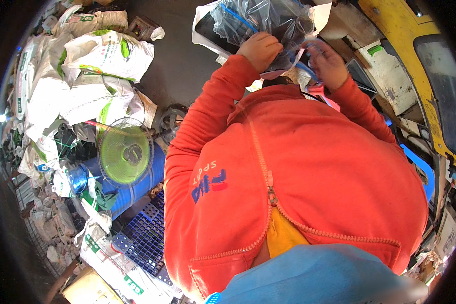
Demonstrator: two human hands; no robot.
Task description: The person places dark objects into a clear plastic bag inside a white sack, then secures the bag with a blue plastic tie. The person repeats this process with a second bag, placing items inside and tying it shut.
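At the top of the head view, my left hand has its fingers curled closed on a crumpled clear plastic bag. Beside it on the right, my right hand is slightly blurred, its fingers bent together at the bag's edge; whatever they pinch is too small to make out. A blue strip runs along the plastic and passes under my left hand. The bag rests in a dark-lined container with a white edge. My hands hide part of the bag's near side.
White printed sacks pile up on the left. A green-bladed fan stands before a blue drum, above a blue plastic grid. On the right are a yellow metal frame, a white board and a blue chair-like edge.
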